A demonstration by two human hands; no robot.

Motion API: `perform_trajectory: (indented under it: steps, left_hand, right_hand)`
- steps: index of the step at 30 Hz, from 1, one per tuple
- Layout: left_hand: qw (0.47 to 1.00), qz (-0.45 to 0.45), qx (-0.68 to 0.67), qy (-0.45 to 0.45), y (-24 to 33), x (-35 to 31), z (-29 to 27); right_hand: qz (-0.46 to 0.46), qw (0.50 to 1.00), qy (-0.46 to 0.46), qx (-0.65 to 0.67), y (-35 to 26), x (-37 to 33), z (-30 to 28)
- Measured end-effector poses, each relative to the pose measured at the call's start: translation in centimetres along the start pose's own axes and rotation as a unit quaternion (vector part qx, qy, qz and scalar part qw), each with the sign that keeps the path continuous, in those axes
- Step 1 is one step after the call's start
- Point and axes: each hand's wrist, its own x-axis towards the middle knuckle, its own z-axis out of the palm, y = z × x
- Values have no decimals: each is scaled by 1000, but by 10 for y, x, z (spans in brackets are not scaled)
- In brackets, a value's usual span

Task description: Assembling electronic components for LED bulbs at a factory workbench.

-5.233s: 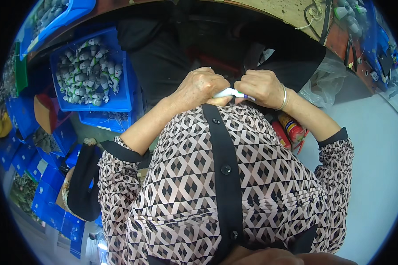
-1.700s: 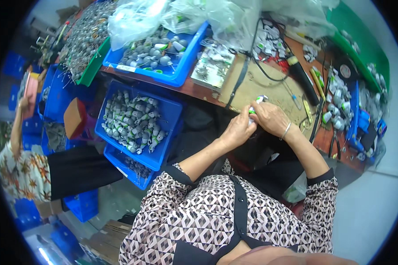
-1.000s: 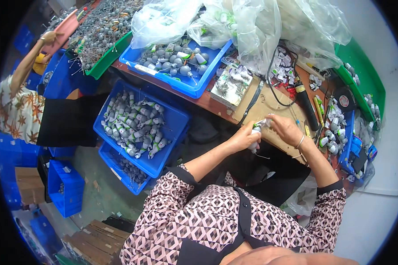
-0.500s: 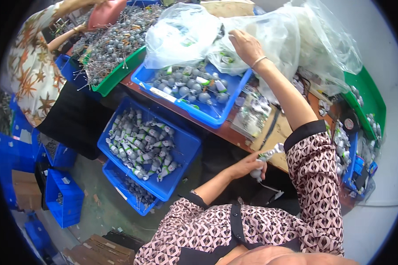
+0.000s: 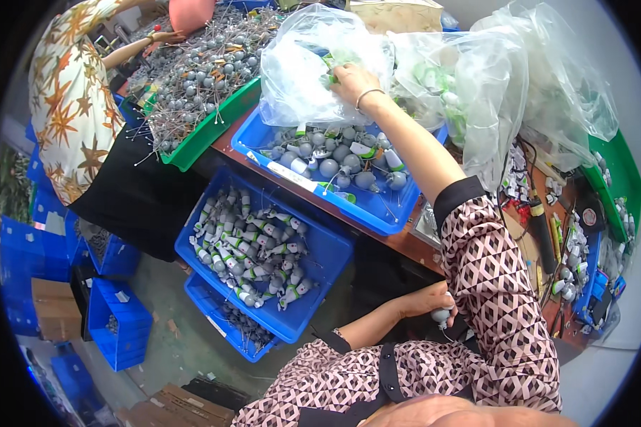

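Our right hand (image 5: 349, 77) reaches far into a clear plastic bag (image 5: 313, 64) while our left hand (image 5: 434, 302) holds a small grey part (image 5: 441, 315) near our lap.

Our right arm stretches away from us, and its fingers curl against the crumpled bag above the blue tray (image 5: 377, 210) of grey round parts; we cannot tell whether they pinch anything inside the bag. Our left hand sits close to us, below the near edge of the workbench (image 5: 406, 242), fingers closed around the grey part, which pokes out beneath the fingertips. To the left, lower down, a blue crate (image 5: 320, 285) holds more grey pieces. Farther left, a green tray (image 5: 206, 132) is heaped with wired parts, where another person's hand (image 5: 165, 35) rests.
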Motion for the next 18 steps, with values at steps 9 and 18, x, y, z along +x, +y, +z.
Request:
perform_trajectory:
  steps: [9,18]
  left_hand:
    - [999,3,34,36,11,-4,4]
    - [995,53,78,22,-1,-4,3]
  right_hand:
    - [57,994,97,-1,-15,-4,-2]
    - [-241,961,-137,9,-41,3,22]
